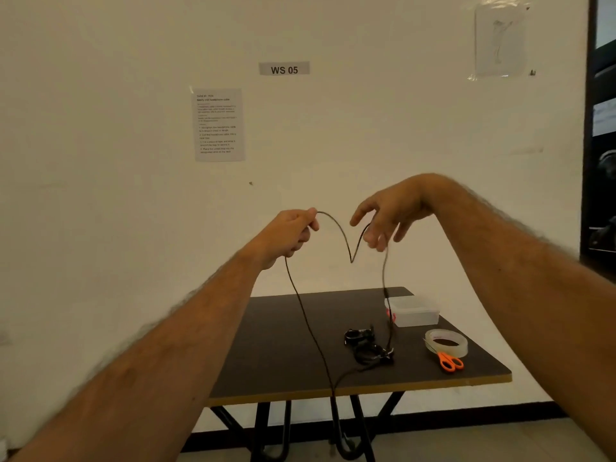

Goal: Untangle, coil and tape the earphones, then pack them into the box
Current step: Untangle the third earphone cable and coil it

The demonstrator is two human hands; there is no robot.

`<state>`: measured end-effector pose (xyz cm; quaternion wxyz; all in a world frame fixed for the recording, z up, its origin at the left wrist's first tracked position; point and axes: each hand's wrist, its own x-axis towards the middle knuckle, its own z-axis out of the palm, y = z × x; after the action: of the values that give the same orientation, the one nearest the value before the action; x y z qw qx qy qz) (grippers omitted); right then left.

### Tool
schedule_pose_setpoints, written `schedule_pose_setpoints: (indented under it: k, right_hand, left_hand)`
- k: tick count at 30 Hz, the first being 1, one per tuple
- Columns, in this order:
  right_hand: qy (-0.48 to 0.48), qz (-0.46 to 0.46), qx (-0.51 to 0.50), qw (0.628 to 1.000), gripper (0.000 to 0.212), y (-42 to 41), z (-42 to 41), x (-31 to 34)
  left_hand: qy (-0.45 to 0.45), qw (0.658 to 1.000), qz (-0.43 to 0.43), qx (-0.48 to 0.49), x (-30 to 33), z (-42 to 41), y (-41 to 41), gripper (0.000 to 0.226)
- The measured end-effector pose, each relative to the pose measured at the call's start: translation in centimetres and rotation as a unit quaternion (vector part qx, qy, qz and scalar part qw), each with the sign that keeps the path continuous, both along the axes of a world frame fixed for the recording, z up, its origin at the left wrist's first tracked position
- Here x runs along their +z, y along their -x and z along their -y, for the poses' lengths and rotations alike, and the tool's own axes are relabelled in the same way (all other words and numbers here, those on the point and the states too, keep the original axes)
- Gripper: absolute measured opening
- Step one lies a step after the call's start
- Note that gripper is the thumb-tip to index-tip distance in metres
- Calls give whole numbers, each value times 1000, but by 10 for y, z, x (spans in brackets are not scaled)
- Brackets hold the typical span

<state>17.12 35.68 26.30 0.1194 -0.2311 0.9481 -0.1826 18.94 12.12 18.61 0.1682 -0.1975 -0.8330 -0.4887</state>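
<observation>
Both arms are raised in front of the wall, above the table. My left hand (293, 233) grips the black earphone cable (336, 235) in a curled fist. My right hand (386, 215) pinches the same cable with thumb and fingertips, other fingers spread. Between the hands the cable sags into a V. From each hand a strand hangs down to the dark table (283, 355), one over the front edge. Two coiled black earphone bundles (368, 345) lie on the table. Behind them stands the clear plastic box (415, 311), with a tape roll (446, 341) nearby.
Orange-handled scissors (448, 360) lie by the tape near the table's right edge. A sheet of instructions (219, 125) and a "WS 05" label (284, 69) hang on the white wall. A dark frame (600, 128) runs along the right.
</observation>
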Motion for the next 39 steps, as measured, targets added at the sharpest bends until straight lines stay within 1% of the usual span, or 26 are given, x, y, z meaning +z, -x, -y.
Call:
schedule_pose_setpoints:
  k: [2, 5, 6, 7, 9, 11, 13, 15, 16, 18, 20, 21, 23, 24, 26, 28, 29, 30, 31, 33, 34, 35, 37, 38, 39]
  right_hand:
    - [23, 17, 35, 999, 74, 2, 3, -7]
    - [154, 76, 125, 977, 82, 7, 7, -11]
    - [189, 75, 139, 969, 82, 8, 10, -12]
    - [216, 64, 141, 964, 78, 8, 13, -13]
    - [250, 50, 135, 958, 64, 8, 19, -14]
    - [242, 40, 125, 961, 43, 6, 22, -15]
    - [208, -16, 95, 973, 25, 4, 22, -15]
    - [192, -126, 63, 971, 12, 2, 21, -13]
    - [203, -177, 55, 962, 10, 0, 20, -12]
    - [265, -258, 40, 928, 9, -1, 18, -7]
    - [329, -306, 20, 893, 7, 0, 16, -3]
    - [346, -308, 5, 886, 6, 2, 16, -1]
    - [351, -264, -20, 898, 5, 3, 16, -2]
    - [347, -217, -18, 912, 12, 4, 15, -4]
    - [332, -84, 30, 939, 31, 3, 13, -8]
    - [300, 26, 110, 947, 48, 1, 13, -12]
    - [287, 51, 139, 946, 53, 0, 14, -14]
    - [274, 47, 152, 948, 55, 0, 16, -16]
    - [265, 15, 151, 952, 51, 0, 19, -17]
    - [271, -97, 127, 949, 29, 1, 24, -18]
    - [295, -153, 109, 937, 19, 2, 25, -17]
    - [329, -200, 87, 919, 14, 3, 24, -17]
    - [393, -276, 37, 876, 12, 8, 20, -16]
    - [413, -297, 18, 861, 10, 9, 19, -17]
    - [428, -292, 9, 855, 6, 9, 18, -19]
  left_hand:
    - [9, 1000, -13, -13, 6, -13, -3, 37]
    - [37, 999, -30, -24, 10, -28, -6, 36]
    - [45, 998, -34, -28, 11, -32, -7, 36]
    - [52, 997, -36, -32, 11, -34, -8, 37]
    - [56, 997, -34, -35, 12, -36, -10, 36]
    - [62, 997, -33, -22, 13, -32, -11, 36]
    - [82, 996, -30, 0, 13, -25, -11, 37]
    - [98, 995, -10, 10, 11, -16, -11, 38]
    - [96, 995, 7, 9, 9, -12, -10, 39]
    - [76, 996, 37, -4, 4, -2, -9, 41]
    - [46, 998, 49, -16, 1, 6, -6, 41]
    - [25, 998, 49, -21, 0, 8, -6, 40]
    - [-17, 998, 45, -30, 1, 9, -6, 39]
    - [-32, 998, 42, -32, 3, 7, -8, 39]
    - [-37, 998, 31, -32, 8, 1, -11, 40]
    - [-16, 999, 18, -32, 12, -7, -14, 40]
    - [-5, 999, 14, -33, 14, -10, -15, 40]
    - [3, 999, 12, -35, 15, -13, -16, 41]
    - [8, 999, 13, -37, 15, -15, -17, 41]
    - [3, 999, 24, -43, 13, -16, -18, 41]
    - [-7, 998, 33, -48, 11, -15, -17, 41]
    - [-20, 998, 42, -53, 8, -13, -17, 41]
    - [-53, 995, 57, -65, 0, -8, -16, 40]
    - [-69, 993, 62, -71, -3, -6, -16, 40]
    - [-83, 991, 66, -78, -6, -5, -17, 39]
